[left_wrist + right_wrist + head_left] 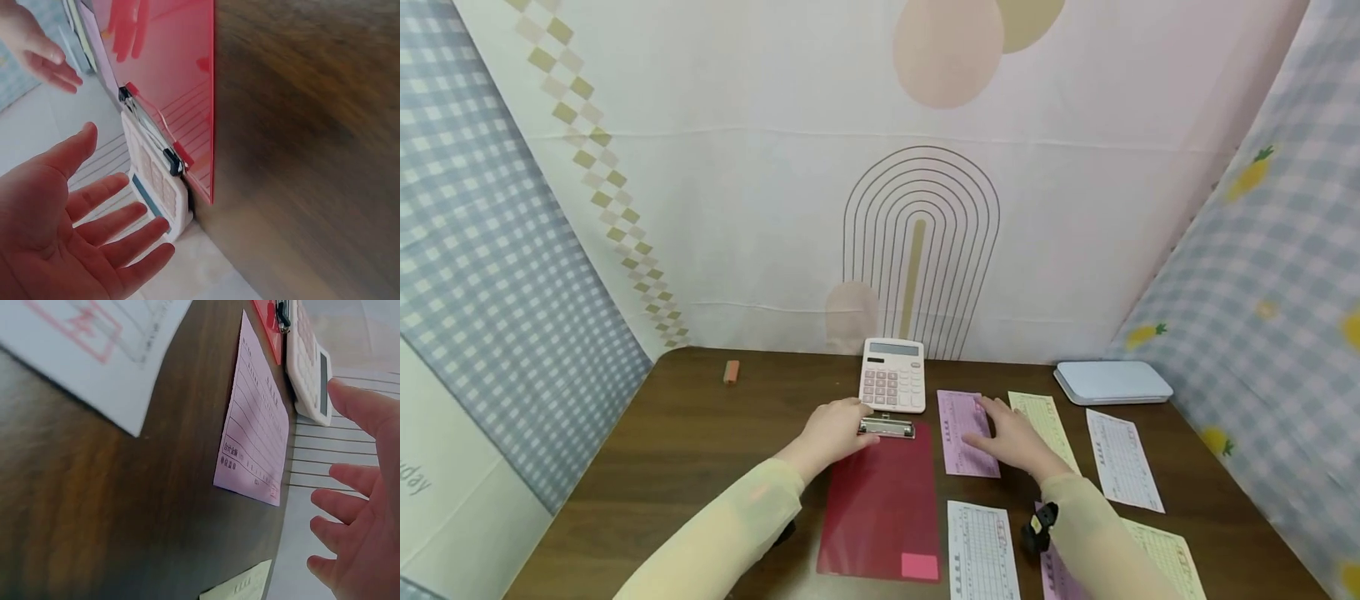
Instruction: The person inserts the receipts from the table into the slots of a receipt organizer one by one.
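My left hand (pixel 832 431) hovers by the metal clip (pixel 887 427) of a red clipboard (pixel 880 500), its fingers spread and holding nothing. In the left wrist view that hand (pixel 81 219) is palm-up to the camera, apart from the clipboard (pixel 169 75). My right hand (pixel 1009 433) is over the right side of a pink receipt slip (pixel 958 429). The right wrist view shows its fingers loosely spread, with a gap between the hand (pixel 369 500) and the pink slip (pixel 256 425). A white calculator (pixel 892 375) lies just beyond the clip.
Yellow slips (pixel 1045 421) and white slips (pixel 1123 458) lie on the right, some partly under my right forearm. A pale flat case (pixel 1112 382) sits at the back right. A small orange-brown block (pixel 732 372) is at the back left. A pink sticky note (pixel 919 567) is on the clipboard's near corner.
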Tool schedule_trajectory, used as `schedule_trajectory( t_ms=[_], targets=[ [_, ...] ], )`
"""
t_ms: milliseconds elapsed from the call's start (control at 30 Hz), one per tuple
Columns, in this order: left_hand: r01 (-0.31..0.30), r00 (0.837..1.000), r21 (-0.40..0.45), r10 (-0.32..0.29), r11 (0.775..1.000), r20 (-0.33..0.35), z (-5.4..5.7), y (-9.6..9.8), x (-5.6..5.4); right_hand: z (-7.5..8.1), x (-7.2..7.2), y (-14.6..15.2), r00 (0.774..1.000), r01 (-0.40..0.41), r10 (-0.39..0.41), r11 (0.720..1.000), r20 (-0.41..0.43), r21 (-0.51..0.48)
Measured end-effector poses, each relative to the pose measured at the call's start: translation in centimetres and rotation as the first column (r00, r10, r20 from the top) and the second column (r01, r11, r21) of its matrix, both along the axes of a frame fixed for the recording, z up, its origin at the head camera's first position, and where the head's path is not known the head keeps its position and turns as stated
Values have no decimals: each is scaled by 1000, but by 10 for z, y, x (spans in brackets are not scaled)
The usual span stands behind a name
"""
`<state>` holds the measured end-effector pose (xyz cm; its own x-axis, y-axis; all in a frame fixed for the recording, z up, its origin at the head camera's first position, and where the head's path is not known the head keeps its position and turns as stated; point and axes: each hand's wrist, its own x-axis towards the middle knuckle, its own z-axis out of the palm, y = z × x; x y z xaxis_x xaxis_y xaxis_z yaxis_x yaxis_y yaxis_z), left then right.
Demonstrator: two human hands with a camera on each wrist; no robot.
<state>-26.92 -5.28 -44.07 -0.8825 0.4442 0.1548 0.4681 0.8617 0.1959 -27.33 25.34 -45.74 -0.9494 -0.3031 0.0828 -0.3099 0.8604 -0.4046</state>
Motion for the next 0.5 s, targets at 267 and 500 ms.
schedule_trajectory(
  t_ms=[267, 500],
  targets=[
    [60, 998, -38, -60, 997, 0, -8, 13, -9, -8, -18, -1, 997, 41, -32, 989, 64, -140],
    [61, 998, -94, -61, 994, 6, -19, 19, -20, -12, -34, -1, 997, 79, -76, 989, 27, -123]
  ],
)
